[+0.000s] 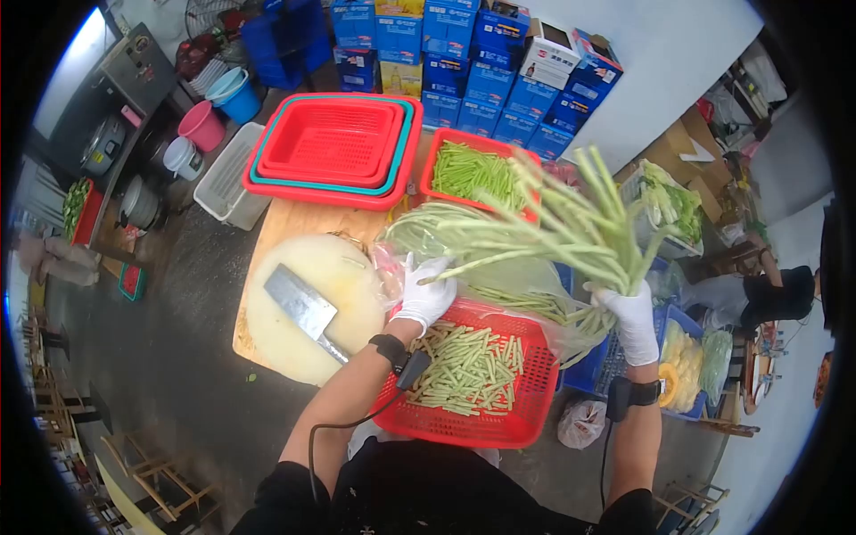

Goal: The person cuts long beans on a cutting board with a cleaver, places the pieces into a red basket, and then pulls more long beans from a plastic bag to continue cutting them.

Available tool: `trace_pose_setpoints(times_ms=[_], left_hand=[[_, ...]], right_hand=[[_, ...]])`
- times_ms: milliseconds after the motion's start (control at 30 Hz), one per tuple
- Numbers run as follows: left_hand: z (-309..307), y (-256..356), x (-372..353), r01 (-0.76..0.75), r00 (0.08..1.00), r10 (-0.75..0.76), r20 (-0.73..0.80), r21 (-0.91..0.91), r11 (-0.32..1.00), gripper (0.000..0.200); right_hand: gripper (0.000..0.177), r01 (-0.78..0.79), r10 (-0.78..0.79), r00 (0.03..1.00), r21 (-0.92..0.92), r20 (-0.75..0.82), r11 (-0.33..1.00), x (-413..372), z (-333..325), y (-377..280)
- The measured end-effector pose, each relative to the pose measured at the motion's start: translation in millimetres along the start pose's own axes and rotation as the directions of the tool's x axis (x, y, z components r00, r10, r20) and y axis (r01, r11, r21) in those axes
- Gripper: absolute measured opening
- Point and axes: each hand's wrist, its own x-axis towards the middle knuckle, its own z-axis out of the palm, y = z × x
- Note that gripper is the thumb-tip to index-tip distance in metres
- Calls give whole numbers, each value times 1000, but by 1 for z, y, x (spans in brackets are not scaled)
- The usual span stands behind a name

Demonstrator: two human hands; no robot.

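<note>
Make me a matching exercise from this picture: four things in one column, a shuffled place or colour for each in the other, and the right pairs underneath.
Things
1. cleaver
2. cut beans
3. raised bunch of long beans
4. stacked baskets

Places and colours
A. gripped in the right hand
B. red and teal
C. in a red basket
D. lying on the round white board

Right pairs
1-D
2-C
3-A
4-B
</note>
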Motion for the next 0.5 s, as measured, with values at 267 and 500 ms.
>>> trace_pose_setpoints(times_ms=[267,500], left_hand=[[-19,19,3,78,997,-79,-3,-120,990,48],[-55,12,-6,163,982,-170,-87,-89,983,81]], right_hand=[[34,303,-296,953,271,-68,914,12,24,-40],[38,324,-326,944,317,-47,892,18,35,-56]])
